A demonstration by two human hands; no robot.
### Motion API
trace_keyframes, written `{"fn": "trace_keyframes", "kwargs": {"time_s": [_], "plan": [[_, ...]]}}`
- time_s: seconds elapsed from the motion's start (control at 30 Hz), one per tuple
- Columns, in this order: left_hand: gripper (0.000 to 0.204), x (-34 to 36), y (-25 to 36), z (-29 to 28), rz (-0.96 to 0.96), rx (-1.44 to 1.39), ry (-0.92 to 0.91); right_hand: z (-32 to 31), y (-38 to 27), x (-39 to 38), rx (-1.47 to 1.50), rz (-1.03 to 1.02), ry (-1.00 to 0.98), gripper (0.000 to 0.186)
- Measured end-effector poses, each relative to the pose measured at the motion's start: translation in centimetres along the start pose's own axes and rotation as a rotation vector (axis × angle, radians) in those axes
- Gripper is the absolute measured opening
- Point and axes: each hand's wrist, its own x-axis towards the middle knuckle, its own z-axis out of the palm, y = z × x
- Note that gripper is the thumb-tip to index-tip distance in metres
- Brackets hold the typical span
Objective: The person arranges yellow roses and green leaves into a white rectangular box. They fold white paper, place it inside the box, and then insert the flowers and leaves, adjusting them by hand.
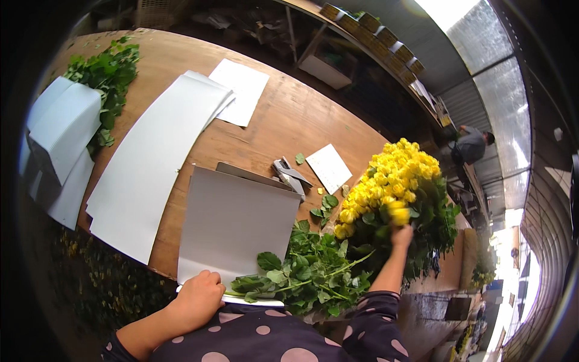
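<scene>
Right hand at the yellow roses, left hand on the white sheet

The right hand reaches out toward 1 o'clock and touches a yellow rose at the near edge of the rose bunch — whether its fingers are closed on it I cannot tell. The left hand rests knuckles up, fingers curled, on the near edge of the white cardboard sheet at 11 o'clock. Loose leafy stems lie on the table between both hands — their long axis runs from the sheet toward the bunch.
</scene>
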Motion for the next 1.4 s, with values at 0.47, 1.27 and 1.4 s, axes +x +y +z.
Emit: {"fn": "trace_keyframes", "kwargs": {"time_s": [0.47,1.27,1.4], "plan": [[0.02,0.8,-0.2,-0.2,0.113,0.073,-0.044,-22.9,-11.1,-11.3,0.542,-0.489,-0.238,0.017],[0.035,-0.4,2.6,2.7,0.036,0.593,0.044,-4.1,-29.4,-25.0,0.556,-0.604,-1.031,0.042],[0.03,-0.1,2.4,3.0,0.005,0.592,0.028,-4.4,-30.0,-24.5,0.522,-0.668,-0.966,0.042]]}}
